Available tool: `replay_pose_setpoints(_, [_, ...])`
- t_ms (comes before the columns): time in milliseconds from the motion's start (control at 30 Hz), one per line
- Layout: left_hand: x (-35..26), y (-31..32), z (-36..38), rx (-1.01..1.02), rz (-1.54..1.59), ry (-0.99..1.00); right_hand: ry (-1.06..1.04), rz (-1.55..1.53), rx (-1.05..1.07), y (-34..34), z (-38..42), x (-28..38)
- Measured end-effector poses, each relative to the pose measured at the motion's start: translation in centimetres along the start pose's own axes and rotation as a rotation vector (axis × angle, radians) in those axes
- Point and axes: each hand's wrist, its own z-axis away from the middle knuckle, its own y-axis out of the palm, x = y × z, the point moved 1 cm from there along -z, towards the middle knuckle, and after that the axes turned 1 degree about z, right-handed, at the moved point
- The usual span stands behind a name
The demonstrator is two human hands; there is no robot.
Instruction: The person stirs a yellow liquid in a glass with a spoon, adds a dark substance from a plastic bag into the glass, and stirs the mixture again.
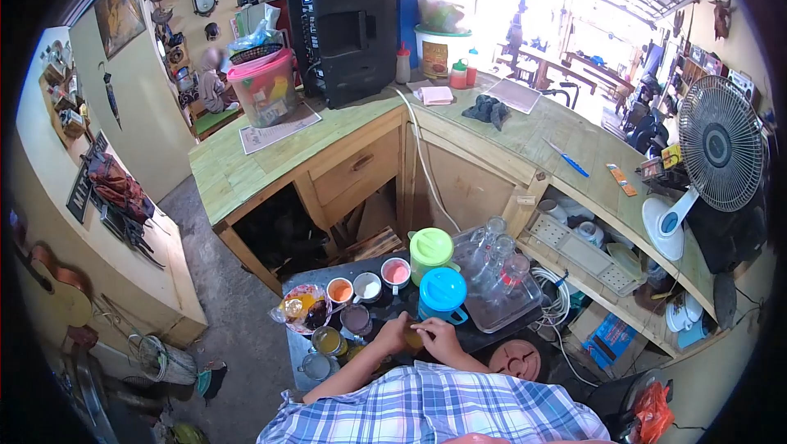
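Note:
My left hand (397,335) is closed around a glass of yellowish liquid (416,344), mostly hidden by my hands. My right hand (441,339) meets it from the other side, its fingers pinched over the glass on something too small to make out. Just beyond stands a lidded blue pitcher (443,293), with a green pitcher (431,249) behind it. To the left are a cup of orange contents (339,290), a cup of white contents (367,286) and a cup of pink contents (396,273). Nearer me are a greyish glass (356,320), a yellowish glass (329,341) and a clear mug (315,366).
A plate with plastic packets (299,310) lies at the low table's left. On its right, a tray (502,323) holds several upturned glasses. Beyond are a wooden counter (344,149), a black speaker (348,34) and a fan (717,141). A white cable (422,153) hangs down.

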Motion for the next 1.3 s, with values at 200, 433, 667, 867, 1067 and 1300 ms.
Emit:
replay_pose_setpoints(200, [0.1, 0.1, -0.2, 0.006, 0.036, -0.06, -0.071, 0.081, 0.151, 1.0, 0.7, -1.6])
replay_pose_setpoints(433, [-1.6, -0.9, 0.0, 0.121, 0.008, -0.151, 0.0, 0.195, 0.087, 0.7, -0.3, -2.4])
replay_pose_setpoints(667, [-1.3, -0.9, -0.7, 0.185, -0.038, -0.208, 0.028, 0.136, 0.192, -0.5, -1.1, -1.3])
replay_pose_setpoints(867, [-1.9, -1.5, -1.0, 0.306, -0.044, -0.278, -0.004, 0.061, 0.334, -0.9, -1.9, -1.1])
replay_pose_setpoints(1067, [-2.4, -1.9, -1.5, 0.396, -0.087, -0.333, 0.059, 0.148, 0.464, -1.5, -3.3, -2.4])
replay_pose_setpoints(1300, [-1.9, -1.7, -1.3, 0.392, -0.079, -0.271, 0.037, 0.255, 0.515, -1.7, -3.1, -2.2])
